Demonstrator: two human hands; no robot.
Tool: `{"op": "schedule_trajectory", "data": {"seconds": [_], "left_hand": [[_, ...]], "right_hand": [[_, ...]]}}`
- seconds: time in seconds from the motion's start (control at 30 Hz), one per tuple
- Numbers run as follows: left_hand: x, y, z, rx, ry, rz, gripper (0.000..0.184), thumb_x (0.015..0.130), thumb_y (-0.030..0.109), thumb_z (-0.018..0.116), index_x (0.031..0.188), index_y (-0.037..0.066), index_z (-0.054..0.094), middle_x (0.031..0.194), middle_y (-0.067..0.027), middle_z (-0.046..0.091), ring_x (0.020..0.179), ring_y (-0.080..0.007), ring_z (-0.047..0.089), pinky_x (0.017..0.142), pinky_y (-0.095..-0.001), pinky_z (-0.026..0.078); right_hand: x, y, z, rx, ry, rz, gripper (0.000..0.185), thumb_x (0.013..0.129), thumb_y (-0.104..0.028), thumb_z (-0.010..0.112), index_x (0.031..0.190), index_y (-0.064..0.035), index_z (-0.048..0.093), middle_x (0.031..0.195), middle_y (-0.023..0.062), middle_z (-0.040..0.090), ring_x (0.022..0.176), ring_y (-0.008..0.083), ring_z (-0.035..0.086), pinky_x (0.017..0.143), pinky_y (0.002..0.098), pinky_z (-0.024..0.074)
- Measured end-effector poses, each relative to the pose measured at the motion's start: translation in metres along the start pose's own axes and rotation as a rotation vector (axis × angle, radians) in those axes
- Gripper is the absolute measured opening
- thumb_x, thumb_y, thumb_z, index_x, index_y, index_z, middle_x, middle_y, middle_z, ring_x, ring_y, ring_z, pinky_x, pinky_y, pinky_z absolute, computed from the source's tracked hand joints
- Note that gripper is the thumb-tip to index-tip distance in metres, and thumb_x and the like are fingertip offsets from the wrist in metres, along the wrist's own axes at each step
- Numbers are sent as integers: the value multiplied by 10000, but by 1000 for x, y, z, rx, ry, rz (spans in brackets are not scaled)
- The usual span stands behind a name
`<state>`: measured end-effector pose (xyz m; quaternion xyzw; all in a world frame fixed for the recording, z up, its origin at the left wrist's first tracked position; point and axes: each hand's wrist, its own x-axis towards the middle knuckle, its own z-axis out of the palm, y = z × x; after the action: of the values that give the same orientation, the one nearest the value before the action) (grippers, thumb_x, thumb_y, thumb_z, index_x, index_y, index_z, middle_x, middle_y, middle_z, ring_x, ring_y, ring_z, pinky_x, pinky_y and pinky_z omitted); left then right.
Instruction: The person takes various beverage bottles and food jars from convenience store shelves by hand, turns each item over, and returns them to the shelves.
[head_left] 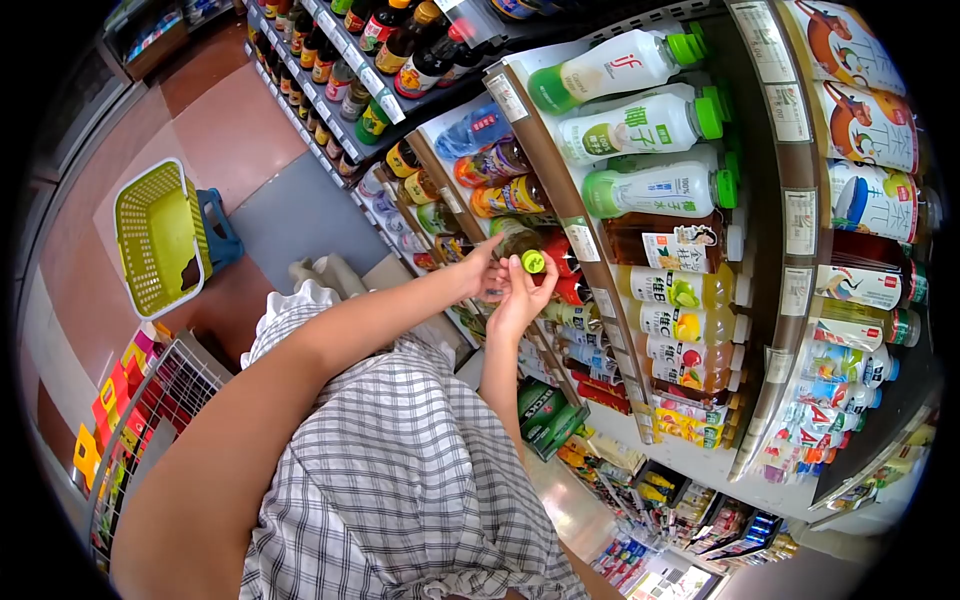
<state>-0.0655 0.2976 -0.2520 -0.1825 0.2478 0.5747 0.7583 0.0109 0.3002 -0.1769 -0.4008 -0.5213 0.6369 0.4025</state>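
Note:
A bottle (516,238) with a yellow-green cap is between my hands, in front of the drink shelves, its cap turned toward me. My left hand (479,274) lies along the side of the bottle, fingers curled against its body and partly hidden. Thumb and fingers of my right hand (524,298) close around the bottle just by the cap. The lower part of the bottle is hard to make out against the shelf. Red-labelled bottles (566,262) stand right behind it.
Coconut drink bottles (640,130) with green caps and vitamin drinks (685,322) line the shelf to the right. Sauce bottles (400,55) fill shelves at the top. A yellow-green shopping basket (125,255) sits on the floor at left, near a wire rack (185,375).

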Motion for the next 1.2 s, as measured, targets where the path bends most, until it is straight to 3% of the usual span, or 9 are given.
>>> {"op": "schedule_trajectory", "data": {"seconds": [0.13, 0.3, 0.4, 0.5, 0.7, 0.87, 0.97, 1.07, 1.2], "left_hand": [[-4, 12, 2, 40, -76, -68, 686, 828, 758, 465, 749, 84, 562, 441, 62, 307, 541, -123, 462, 777, -397, 416], [11, 14, -10, 34, -104, -88, 731, 808, 710, 550, 1098, 41, 601, 891, -124, 658, 819, -246, 613, 1003, -639, 249], [-5, 13, 1, 38, -63, -29, 778, 813, 688, 562, 1240, 37, 547, 1171, -180, 629, 1043, -317, 612, 1046, -680, 140], [-10, 17, 4, 47, -79, -88, 663, 800, 688, 564, 1090, 97, 645, 1109, -86, 675, 1086, -254, 588, 1001, -565, 234], [-19, 13, -4, 191, -268, -136, 825, 839, 722, 499, 1292, 33, 530, 1192, -140, 651, 1080, -265, 611, 1054, -547, 276], [-75, 29, -15, 874, -165, 108, 786, 840, 765, 446, 971, 42, 724, 986, -119, 710, 897, -195, 659, 776, -322, 469], [-154, 55, 8, 1576, 138, 276, 689, 805, 672, 601, 1082, 47, 683, 1004, -123, 686, 942, -228, 644, 764, -333, 485], [-199, 41, 6, 1668, 76, 1067, 664, 705, 501, 778, 1175, 60, 619, 1063, -117, 651, 1019, -267, 614, 857, -374, 467], [-217, 33, 20, 1551, -20, 1333, 748, 564, 369, 867, 1190, 69, 588, 1117, -97, 635, 1071, -309, 584, 1030, -442, 356]], "right_hand": [[-14, 3, 5, 26, 11, 27, 501, 856, -23, 702, 1261, -86, 414, 894, 127, 684, 691, 126, 626, 634, 233, 482], [-14, 16, -2, -209, 69, -190, 414, 839, -54, 733, 1194, -53, 521, 875, 81, 669, 729, 109, 614, 643, 235, 489], [-9, 13, -4, -511, 116, -350, 334, 812, -70, 764, 1097, -21, 598, 843, 65, 668, 687, 90, 594, 610, 232, 481], [-8, 5, -1, -606, 147, -361, 297, 794, -71, 780, 1039, -1, 628, 808, 62, 668, 650, 77, 579, 581, 231, 471], [-13, -27, -7, -680, 79, -496, 282, 796, -43, 766, 1040, 8, 634, 796, 62, 671, 639, 66, 573, 570, 209, 455], [-16, -79, -5, -544, -74, -367, 290, 795, 17, 748, 1058, 24, 627, 854, 46, 673, 718, 51, 596, 608, 177, 449], [-23, -119, 9, -465, -183, -209, 285, 783, 57, 734, 1047, 42, 627, 880, 46, 667, 749, 49, 601, 637, 171, 455], [-30, -147, 25, -407, -305, -147, 296, 744, 77, 738, 1022, 53, 638, 880, 52, 664, 768, 60, 610, 665, 180, 468], [-39, -173, 42, -380, -564, -308, 344, 681, 30, 772, 1001, 65, 651, 917, 72, 657, 820, 99, 620, 751, 230, 492]]}}
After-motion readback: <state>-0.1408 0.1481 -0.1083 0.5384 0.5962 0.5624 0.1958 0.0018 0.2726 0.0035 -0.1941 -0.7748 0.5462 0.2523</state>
